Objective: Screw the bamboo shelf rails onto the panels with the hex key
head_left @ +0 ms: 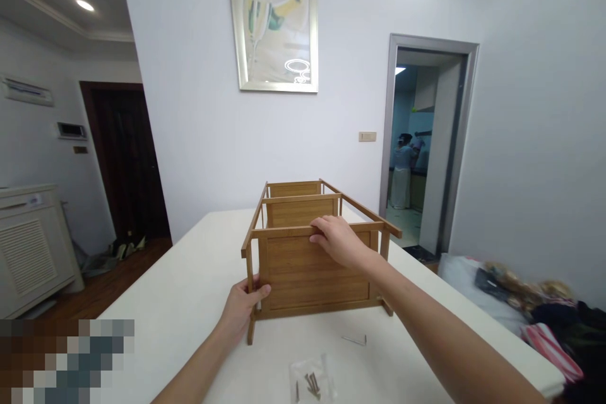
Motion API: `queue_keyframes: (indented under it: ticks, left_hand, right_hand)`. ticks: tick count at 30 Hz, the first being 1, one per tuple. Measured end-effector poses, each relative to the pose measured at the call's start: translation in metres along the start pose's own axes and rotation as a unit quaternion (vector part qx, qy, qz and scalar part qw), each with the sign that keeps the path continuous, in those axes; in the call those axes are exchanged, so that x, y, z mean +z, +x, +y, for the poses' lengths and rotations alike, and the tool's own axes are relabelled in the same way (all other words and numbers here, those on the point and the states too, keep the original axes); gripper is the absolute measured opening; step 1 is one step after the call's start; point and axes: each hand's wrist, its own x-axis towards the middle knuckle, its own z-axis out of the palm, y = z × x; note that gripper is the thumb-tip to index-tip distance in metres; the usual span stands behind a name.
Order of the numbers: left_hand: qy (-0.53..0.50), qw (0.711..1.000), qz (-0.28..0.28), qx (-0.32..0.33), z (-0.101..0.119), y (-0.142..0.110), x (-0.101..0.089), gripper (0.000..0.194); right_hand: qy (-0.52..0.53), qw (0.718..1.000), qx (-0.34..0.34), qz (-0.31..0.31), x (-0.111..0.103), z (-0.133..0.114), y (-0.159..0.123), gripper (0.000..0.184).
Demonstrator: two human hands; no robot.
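Note:
A brown wooden shelf rack [312,271] lies on its side on the white table, its end panel facing me and two more panels behind. My left hand [243,306] is closed around the rack's lower left edge, thumb on the panel's face and fingers partly hidden behind the leg. On the panel's top rail rests my right hand [334,237], its fingers bent over the edge and the thumb on the near face. Close to me lie a hex key [355,340] and a clear plastic bag [303,366] with several screws [311,385].
The white table [156,290] reaches to the wall, where a framed picture [279,28] hangs. A pile of clothes [558,309] is at the right. Through the doorway [392,139] a person [402,170] stands in another room. A white cabinet [35,246] stands at the left.

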Motion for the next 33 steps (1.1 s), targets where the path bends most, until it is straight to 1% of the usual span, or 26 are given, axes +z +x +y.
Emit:
queue_keyframes:
  ticks: [2, 4, 8, 11, 13, 16, 20, 22, 24, 26, 28, 30, 32, 33]
  left_hand:
    - [-0.001, 1.000, -0.006, 0.003, -0.002, 0.001, -0.001, 0.050]
    - [-0.005, 1.000, 0.000, 0.009, -0.005, 0.003, -0.002, 0.051]
    - [-0.011, 1.000, 0.005, 0.013, -0.007, 0.005, -0.005, 0.053]
    - [-0.001, 1.000, -0.021, 0.011, -0.004, 0.004, -0.007, 0.057]
    - [0.018, 0.999, -0.037, 0.016, -0.001, 0.003, -0.008, 0.062]
    - [0.048, 0.997, -0.039, 0.035, 0.005, 0.004, -0.011, 0.065]
    - [0.072, 0.996, -0.013, 0.052, 0.012, 0.005, -0.012, 0.060]
    - [0.087, 0.995, -0.010, 0.051, 0.014, 0.004, -0.010, 0.056]
    - [0.098, 0.994, -0.024, 0.053, 0.015, 0.002, -0.007, 0.052]
    - [0.099, 0.992, -0.043, 0.059, 0.016, 0.000, -0.004, 0.051]
    - [0.097, 0.992, -0.055, 0.061, 0.016, -0.002, -0.003, 0.053]
    - [0.101, 0.991, -0.061, 0.059, 0.014, -0.001, -0.003, 0.056]
    - [0.109, 0.991, -0.062, 0.053, 0.012, 0.000, -0.005, 0.057]
    - [0.111, 0.991, -0.063, 0.049, 0.011, 0.001, -0.006, 0.057]
  right_hand:
    - [0.009, 1.000, -0.002, 0.005, -0.005, 0.005, 0.005, 0.009]
    - [0.015, 1.000, -0.004, 0.015, -0.016, 0.008, 0.007, 0.011]
    - [0.037, 0.998, -0.002, 0.056, -0.058, 0.005, 0.013, 0.016]
    - [0.048, 0.993, 0.008, 0.107, -0.090, 0.000, 0.014, 0.019]
    - [0.050, 0.987, 0.017, 0.151, -0.107, -0.003, 0.010, 0.020]
    - [0.063, 0.980, 0.033, 0.188, -0.130, -0.004, -0.002, 0.023]
    - [0.089, 0.959, 0.063, 0.260, -0.160, 0.000, -0.017, 0.025]
    - [0.129, 0.949, 0.076, 0.277, -0.170, 0.004, -0.023, 0.027]
    - [0.191, 0.937, 0.096, 0.276, -0.170, 0.009, -0.029, 0.029]
    - [0.275, 0.912, 0.130, 0.274, -0.157, 0.015, -0.037, 0.030]
    - [0.368, 0.868, 0.173, 0.286, -0.133, 0.020, -0.045, 0.032]
    - [0.432, 0.818, 0.223, 0.308, -0.102, 0.022, -0.053, 0.033]
    - [0.485, 0.770, 0.250, 0.330, -0.069, 0.021, -0.061, 0.036]
    - [0.504, 0.751, 0.256, 0.341, -0.053, 0.019, -0.065, 0.036]
